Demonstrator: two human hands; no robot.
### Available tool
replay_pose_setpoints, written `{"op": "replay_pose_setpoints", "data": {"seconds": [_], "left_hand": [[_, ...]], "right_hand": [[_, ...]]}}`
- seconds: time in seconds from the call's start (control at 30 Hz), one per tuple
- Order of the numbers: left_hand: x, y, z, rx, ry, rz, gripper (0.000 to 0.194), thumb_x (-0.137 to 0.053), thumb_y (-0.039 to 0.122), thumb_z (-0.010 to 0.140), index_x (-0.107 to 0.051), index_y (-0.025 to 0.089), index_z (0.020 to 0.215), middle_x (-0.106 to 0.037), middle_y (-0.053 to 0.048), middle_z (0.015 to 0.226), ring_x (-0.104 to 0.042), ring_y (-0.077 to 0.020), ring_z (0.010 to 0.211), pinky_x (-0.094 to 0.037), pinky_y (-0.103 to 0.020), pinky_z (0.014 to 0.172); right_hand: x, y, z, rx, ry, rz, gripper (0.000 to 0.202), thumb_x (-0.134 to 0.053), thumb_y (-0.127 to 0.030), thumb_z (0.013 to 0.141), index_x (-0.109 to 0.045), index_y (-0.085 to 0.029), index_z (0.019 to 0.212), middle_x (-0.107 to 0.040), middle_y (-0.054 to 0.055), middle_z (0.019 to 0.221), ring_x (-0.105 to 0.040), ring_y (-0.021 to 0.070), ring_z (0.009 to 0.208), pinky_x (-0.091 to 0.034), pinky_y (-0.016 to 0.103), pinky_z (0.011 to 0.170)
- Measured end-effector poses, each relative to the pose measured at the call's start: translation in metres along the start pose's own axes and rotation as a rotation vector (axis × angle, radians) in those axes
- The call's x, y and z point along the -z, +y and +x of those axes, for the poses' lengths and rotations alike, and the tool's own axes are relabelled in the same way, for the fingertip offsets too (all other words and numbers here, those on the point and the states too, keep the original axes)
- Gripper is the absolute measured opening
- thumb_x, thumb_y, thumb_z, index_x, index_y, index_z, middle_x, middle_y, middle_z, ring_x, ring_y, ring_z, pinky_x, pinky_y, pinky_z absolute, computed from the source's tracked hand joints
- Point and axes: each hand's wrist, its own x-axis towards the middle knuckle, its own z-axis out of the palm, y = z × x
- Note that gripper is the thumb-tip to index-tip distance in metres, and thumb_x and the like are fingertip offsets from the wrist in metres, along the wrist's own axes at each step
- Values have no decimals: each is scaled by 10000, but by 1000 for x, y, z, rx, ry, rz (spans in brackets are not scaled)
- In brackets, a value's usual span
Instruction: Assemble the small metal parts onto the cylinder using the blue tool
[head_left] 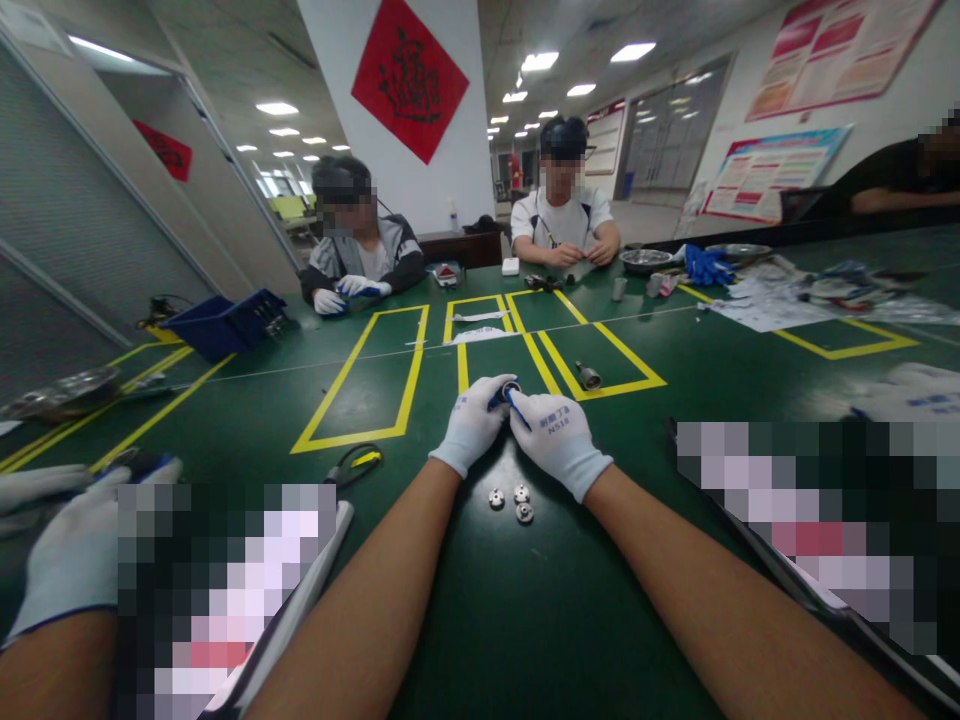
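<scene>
Blue open-topped plastic bin [199, 325] is way out around ten o'clock from the hands. White-gloved left hand [474, 422] is curled round a small, round, dark-and-silver part [511, 388], mostly covered by fingers, dead centre. Three little silver metal discs [524, 513] sit at six. White-gloved right hand [551, 428] is pinching that part too. Silver metal cylinder [591, 378] lies nearby at two.

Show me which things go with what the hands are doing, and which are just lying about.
Seem to belong:
- round part, in the left hand and right hand
- three small metal discs, close by

Seem just lying about:
- blue bin
- blue gloves
- metal bowl
</scene>
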Motion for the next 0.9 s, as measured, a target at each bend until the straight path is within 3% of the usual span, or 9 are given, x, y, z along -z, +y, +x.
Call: {"op": "replay_pose_setpoints", "data": {"seconds": [0.43, 0.9], "left_hand": [[1, 1, 2, -16, 19, 3, 408, -610, 85, 842, -666, 190, 1232, -663, -87, 1179, -632, -215, 1104, -521, -372, 1023], [-2, -1, 0, -24, 0, -65, 434, -569, 57, 843, -632, 190, 1252, -682, -82, 1249, -627, -207, 1177, -490, -384, 1092]], "right_hand": [[-2, 0, -1, 14, 50, 13, 328, -423, -321, 1015, -682, -215, 1187, -745, 66, 890, -648, 215, 809, -339, 328, 715], [-2, 1, -1, 18, 64, 18, 326, -431, -312, 1008, -679, -203, 1190, -744, 71, 902, -647, 218, 817, -332, 334, 716]]}}
